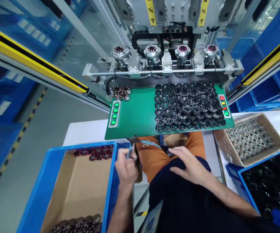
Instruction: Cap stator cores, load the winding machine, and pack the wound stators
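Observation:
My left hand (126, 166) is closed around a blue-handled tool (131, 149), seemingly pliers or cutters, blurred by motion, just below the front edge of the green work plate (137, 113). Over my lap, my right hand (187, 163) has its fingers spread and holds nothing. Rows of dark ring-shaped parts (188, 106), some stacked, cover the right part of the plate. A small group of copper-wound parts (121, 93) sits at its back left corner.
Behind the plate, a machine holds several round fixtures (152, 53). At left is a blue bin (113, 181) with wound parts at both ends. A cardboard box of metal rings (251, 139) and a blue bin of black parts (271, 184) are at right. Button panels flank the plate.

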The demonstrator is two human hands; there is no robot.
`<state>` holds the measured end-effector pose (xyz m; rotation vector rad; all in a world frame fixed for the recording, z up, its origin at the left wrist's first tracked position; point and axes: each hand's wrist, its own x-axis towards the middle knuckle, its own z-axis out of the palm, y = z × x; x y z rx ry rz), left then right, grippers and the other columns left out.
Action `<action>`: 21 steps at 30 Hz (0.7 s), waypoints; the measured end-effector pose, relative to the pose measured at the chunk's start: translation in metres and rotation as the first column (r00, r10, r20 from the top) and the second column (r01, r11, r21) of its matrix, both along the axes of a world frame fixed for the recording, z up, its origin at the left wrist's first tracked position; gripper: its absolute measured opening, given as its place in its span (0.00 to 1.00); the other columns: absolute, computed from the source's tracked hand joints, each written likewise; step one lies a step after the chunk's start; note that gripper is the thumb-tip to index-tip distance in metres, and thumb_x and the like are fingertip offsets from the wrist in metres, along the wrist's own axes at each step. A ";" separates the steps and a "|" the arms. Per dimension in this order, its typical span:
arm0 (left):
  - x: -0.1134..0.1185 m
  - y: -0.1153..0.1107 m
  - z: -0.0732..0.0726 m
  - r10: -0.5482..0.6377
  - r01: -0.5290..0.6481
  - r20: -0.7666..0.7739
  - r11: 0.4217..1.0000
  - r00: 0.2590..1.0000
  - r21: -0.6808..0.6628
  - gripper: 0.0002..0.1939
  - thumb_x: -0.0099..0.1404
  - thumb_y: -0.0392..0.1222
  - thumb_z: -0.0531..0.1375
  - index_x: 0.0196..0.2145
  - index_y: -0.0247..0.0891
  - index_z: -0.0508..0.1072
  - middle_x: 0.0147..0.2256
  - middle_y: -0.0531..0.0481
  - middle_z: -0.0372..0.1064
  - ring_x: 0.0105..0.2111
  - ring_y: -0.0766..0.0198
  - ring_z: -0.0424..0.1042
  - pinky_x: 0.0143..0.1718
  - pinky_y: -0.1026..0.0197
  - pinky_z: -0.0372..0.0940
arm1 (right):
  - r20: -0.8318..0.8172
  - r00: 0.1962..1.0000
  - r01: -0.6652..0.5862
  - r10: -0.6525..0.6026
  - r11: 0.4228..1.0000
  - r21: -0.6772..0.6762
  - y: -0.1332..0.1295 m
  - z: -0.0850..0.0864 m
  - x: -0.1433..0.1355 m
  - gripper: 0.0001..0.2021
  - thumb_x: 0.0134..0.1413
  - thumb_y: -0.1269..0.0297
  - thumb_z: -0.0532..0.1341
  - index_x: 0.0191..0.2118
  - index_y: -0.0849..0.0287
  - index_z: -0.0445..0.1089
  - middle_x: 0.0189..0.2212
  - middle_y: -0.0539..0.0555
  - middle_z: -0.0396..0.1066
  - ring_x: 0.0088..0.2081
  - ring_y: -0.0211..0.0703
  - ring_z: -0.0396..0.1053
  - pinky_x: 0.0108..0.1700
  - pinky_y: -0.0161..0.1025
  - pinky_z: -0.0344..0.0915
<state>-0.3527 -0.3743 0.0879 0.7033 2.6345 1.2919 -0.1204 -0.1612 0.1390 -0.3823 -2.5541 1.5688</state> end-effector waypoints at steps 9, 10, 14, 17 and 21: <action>0.126 0.058 -0.024 -0.679 0.652 0.119 0.731 0.725 0.203 0.16 0.86 0.51 0.50 0.59 0.45 0.72 0.42 0.40 0.82 0.38 0.49 0.84 0.41 0.48 0.79 | 0.124 0.915 0.401 -0.384 0.898 -0.181 -0.017 -0.038 0.022 0.45 0.69 0.58 0.72 0.85 0.52 0.55 0.42 0.50 0.70 0.41 0.46 0.72 0.50 0.49 0.81; 0.127 0.064 -0.023 -0.733 0.706 0.132 0.679 0.667 0.203 0.17 0.85 0.53 0.54 0.62 0.44 0.73 0.45 0.39 0.83 0.41 0.48 0.85 0.44 0.47 0.79 | 0.121 0.896 0.444 -0.428 0.872 -0.207 -0.016 -0.041 0.028 0.41 0.70 0.58 0.71 0.83 0.51 0.59 0.40 0.48 0.67 0.38 0.45 0.70 0.46 0.46 0.79; 0.119 0.075 -0.020 -0.874 0.859 0.191 0.478 0.446 0.184 0.37 0.72 0.66 0.74 0.70 0.47 0.77 0.53 0.43 0.86 0.50 0.45 0.87 0.56 0.46 0.79 | 0.010 0.812 0.567 -0.584 0.784 -0.252 -0.012 -0.054 0.054 0.22 0.75 0.55 0.63 0.68 0.50 0.70 0.41 0.50 0.67 0.38 0.45 0.70 0.42 0.45 0.76; 0.098 0.072 -0.028 -0.851 0.860 0.273 0.494 0.449 0.127 0.30 0.73 0.59 0.75 0.68 0.52 0.82 0.58 0.46 0.86 0.56 0.45 0.86 0.64 0.46 0.76 | -0.124 0.682 0.665 -0.721 0.682 -0.305 0.006 -0.060 0.068 0.15 0.75 0.57 0.60 0.62 0.48 0.69 0.40 0.49 0.66 0.36 0.44 0.69 0.38 0.43 0.74; 0.043 0.046 -0.048 -0.636 0.681 0.354 0.732 0.685 -0.002 0.20 0.77 0.54 0.68 0.61 0.47 0.86 0.57 0.42 0.87 0.56 0.43 0.85 0.63 0.44 0.76 | -0.334 0.427 0.733 -0.840 0.538 -0.417 0.068 -0.063 0.082 0.15 0.72 0.59 0.63 0.60 0.48 0.70 0.35 0.45 0.65 0.29 0.39 0.64 0.34 0.39 0.71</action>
